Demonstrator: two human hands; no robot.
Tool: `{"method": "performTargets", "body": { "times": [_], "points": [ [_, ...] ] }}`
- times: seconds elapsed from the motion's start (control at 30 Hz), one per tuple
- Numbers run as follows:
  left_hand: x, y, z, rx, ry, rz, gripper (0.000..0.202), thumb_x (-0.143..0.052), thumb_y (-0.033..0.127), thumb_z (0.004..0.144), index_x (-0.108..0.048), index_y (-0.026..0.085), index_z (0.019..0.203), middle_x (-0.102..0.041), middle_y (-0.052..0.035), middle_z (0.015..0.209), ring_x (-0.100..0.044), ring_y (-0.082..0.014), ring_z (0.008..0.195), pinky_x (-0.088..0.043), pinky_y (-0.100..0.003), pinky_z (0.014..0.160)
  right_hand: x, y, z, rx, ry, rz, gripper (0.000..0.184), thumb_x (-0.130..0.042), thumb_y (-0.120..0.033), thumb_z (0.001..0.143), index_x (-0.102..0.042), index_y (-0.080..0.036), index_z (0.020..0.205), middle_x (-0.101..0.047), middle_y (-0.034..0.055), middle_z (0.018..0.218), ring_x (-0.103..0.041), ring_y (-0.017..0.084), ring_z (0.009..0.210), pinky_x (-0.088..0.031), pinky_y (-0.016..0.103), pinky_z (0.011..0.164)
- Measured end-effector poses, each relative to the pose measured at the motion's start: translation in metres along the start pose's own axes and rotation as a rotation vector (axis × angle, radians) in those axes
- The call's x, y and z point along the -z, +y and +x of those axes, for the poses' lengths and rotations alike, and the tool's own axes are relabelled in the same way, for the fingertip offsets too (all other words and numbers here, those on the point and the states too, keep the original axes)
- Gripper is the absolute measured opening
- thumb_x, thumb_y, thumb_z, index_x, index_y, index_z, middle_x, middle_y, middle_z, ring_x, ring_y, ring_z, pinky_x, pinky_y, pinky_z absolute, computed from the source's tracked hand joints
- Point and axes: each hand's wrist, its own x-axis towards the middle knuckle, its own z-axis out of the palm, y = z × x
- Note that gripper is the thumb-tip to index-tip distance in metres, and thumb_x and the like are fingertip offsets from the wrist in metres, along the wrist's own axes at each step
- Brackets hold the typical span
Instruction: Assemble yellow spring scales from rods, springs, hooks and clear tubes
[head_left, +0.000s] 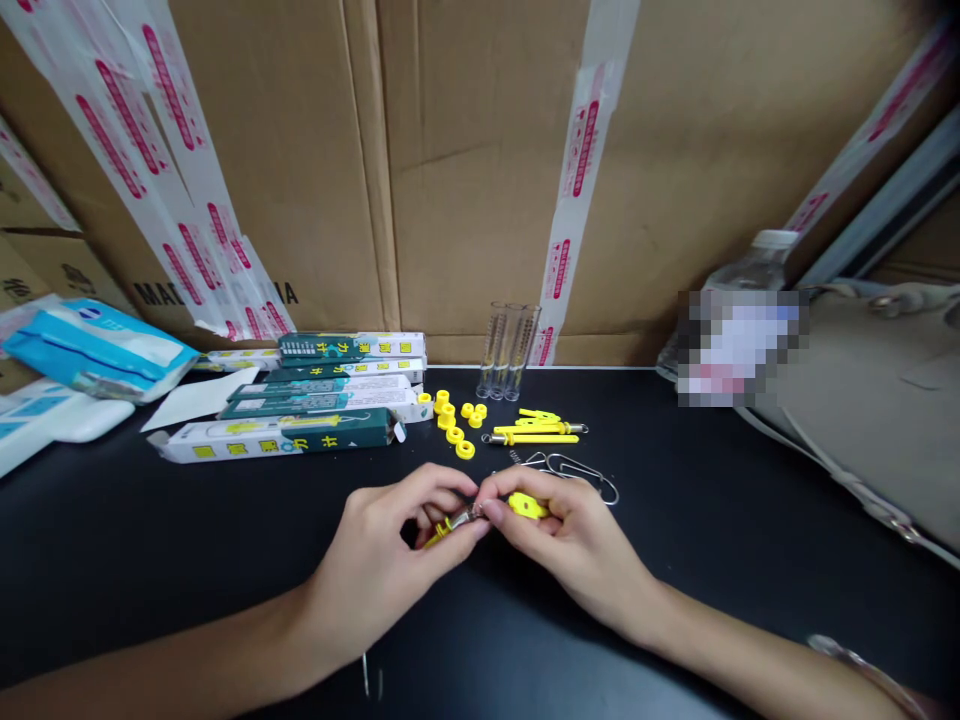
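Fingers closed, my left hand (397, 540) grips a yellow rod (437, 535) with a metal spring (461, 519) at its end. My right hand (574, 530) pinches the spring's tip between thumb and index finger, right against the left fingertips. A yellow plastic piece (528, 505) with a small hole is tucked in the right fingers. Just beyond the hands lie metal wire hooks (581, 470) and yellow rods with springs (536, 438). Several yellow ring caps (454, 434) are scattered to their left. Three clear tubes (508, 350) stand upright behind.
Printed spring scale boxes (285, 437) lie stacked at the left, beside a white paper sheet (199, 398) and a blue packet (97, 350). A plastic bottle (739, 330) and a beige bag (877, 390) are at the right. Large cardboard boxes (465, 180) wall off the black table's (150, 560) back.
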Motion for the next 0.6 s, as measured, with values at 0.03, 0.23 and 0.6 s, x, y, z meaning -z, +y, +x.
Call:
{"method": "performTargets", "body": {
  "times": [0.03,0.23,0.6],
  "points": [
    [0.0001,-0.0006,-0.0011,-0.047,0.005,0.059,0.01,-0.071,0.031,0.089,-0.071,0.023,0.095,-0.074,0.0017,0.077,-0.065,-0.0137,0.062,-0.049,-0.022,0.059,-0.0001,0.0,-0.0002,0.007,0.0,0.003,0.027,-0.06,-0.042,0.094,-0.074,-0.019,0.089,-0.065,0.0011,0.075,-0.053,0.014,0.063,-0.042,0.021,0.052],
    [0.0016,-0.002,-0.0037,-0.166,0.012,0.165,0.008,-0.073,0.032,0.09,-0.071,0.024,0.089,-0.075,0.004,0.075,-0.066,-0.0127,0.06,-0.051,-0.02,0.06,0.0001,-0.0031,-0.0008,-0.006,-0.015,0.015,0.03,-0.061,-0.045,0.093,-0.074,-0.019,0.09,-0.06,0.0002,0.071,-0.046,0.012,0.059,-0.038,0.021,0.048],
    [0.0059,0.0007,0.0034,-0.079,-0.004,0.104,0.013,-0.068,0.028,0.093,-0.071,0.024,0.081,-0.079,0.0046,0.083,-0.075,-0.0161,0.078,-0.055,-0.02,0.072,0.0021,-0.006,0.0021,-0.134,-0.071,0.147,0.029,-0.064,-0.044,0.091,-0.073,-0.017,0.092,-0.055,-0.0021,0.072,-0.028,0.008,0.053,-0.021,0.022,0.045]
  ]
}}
